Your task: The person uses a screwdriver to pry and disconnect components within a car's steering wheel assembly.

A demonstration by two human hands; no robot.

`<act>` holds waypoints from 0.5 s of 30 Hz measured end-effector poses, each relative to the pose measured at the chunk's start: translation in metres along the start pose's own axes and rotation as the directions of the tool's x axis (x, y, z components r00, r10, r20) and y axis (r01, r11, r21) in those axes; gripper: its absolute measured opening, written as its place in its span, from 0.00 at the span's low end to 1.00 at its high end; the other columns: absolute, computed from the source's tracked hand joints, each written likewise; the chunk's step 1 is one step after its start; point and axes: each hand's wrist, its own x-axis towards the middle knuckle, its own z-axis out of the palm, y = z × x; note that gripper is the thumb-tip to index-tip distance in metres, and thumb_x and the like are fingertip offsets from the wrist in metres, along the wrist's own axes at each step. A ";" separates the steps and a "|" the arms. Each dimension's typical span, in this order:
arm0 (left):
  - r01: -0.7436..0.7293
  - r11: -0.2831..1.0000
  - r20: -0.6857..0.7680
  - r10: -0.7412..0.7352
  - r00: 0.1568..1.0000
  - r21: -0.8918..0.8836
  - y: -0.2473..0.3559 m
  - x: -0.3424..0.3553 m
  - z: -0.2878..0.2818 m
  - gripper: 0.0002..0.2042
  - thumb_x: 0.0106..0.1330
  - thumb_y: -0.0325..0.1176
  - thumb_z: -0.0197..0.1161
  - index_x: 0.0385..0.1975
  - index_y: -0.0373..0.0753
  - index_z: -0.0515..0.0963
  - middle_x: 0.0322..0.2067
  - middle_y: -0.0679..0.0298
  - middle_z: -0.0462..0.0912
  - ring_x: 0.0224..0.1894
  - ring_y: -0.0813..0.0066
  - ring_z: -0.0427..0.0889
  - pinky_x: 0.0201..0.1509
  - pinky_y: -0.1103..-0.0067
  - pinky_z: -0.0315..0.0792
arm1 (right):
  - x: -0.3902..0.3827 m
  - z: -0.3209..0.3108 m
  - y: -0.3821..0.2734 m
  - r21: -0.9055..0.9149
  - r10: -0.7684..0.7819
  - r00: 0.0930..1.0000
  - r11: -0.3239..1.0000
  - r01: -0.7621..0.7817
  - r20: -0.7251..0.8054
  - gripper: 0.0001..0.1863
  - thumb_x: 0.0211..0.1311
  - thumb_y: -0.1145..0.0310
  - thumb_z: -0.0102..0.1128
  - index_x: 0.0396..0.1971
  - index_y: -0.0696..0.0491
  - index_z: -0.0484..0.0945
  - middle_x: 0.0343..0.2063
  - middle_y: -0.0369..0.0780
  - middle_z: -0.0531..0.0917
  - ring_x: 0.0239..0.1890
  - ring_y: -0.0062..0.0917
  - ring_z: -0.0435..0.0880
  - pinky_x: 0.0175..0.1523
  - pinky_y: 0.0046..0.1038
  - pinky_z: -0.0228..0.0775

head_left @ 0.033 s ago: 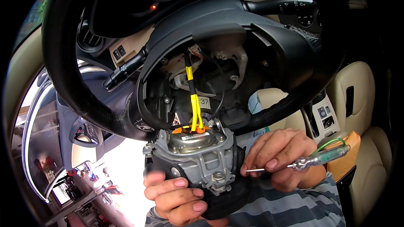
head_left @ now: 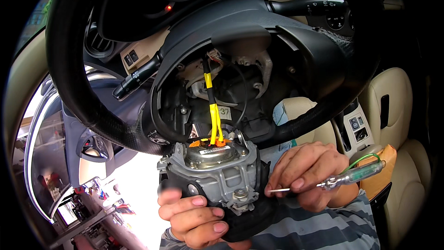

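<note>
An airbag module (head_left: 210,164), with a grey metal frame, a round silvery inflator and a black back, hangs below the steering wheel's open centre. Yellow wires (head_left: 213,115), partly wrapped in black, run from the steering column down to orange connectors (head_left: 221,142) on the inflator. My left hand (head_left: 196,217) is closed round the module's lower left side; its thumb is mostly hidden. To the right of the module, my right hand (head_left: 307,173) grips the shaft of a circuit tester (head_left: 354,176) with a clear handle and green wire. The thin metal tip points left, close to the module's black edge.
The black steering wheel (head_left: 108,127) rim arches around the work. Stalks (head_left: 138,78) stick out left and upper right. An open car door (head_left: 88,134) is at the left, and beige seats (head_left: 391,97) and a centre console (head_left: 356,127) are at the right.
</note>
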 end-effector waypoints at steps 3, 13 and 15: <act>0.158 0.987 0.170 -0.161 0.972 0.034 0.022 0.011 -0.019 0.19 0.60 0.55 0.56 0.40 0.48 0.74 0.30 0.68 0.74 0.37 0.70 0.70 0.46 0.69 0.60 | 0.003 -0.004 0.000 -0.034 -0.062 0.992 0.997 0.066 0.111 0.12 0.51 0.75 0.73 0.31 0.63 0.77 0.27 0.49 0.83 0.25 0.33 0.85 0.30 0.30 0.79; 0.001 1.000 0.061 0.000 0.998 -0.022 -0.001 0.001 -0.003 0.24 0.64 0.59 0.56 0.40 0.41 0.74 0.30 0.64 0.74 0.35 0.67 0.74 0.46 0.70 0.67 | -0.003 0.001 0.002 -0.006 -0.033 0.995 0.999 0.033 0.093 0.12 0.53 0.72 0.72 0.32 0.61 0.78 0.27 0.48 0.83 0.27 0.34 0.85 0.30 0.31 0.78; 0.109 0.990 0.210 -0.126 0.970 0.087 0.024 0.002 -0.031 0.21 0.64 0.53 0.55 0.50 0.46 0.71 0.36 0.63 0.73 0.42 0.64 0.73 0.57 0.59 0.60 | -0.010 0.003 0.004 0.004 -0.042 0.998 0.999 0.042 0.045 0.11 0.55 0.71 0.71 0.31 0.60 0.77 0.27 0.47 0.83 0.27 0.35 0.85 0.30 0.32 0.78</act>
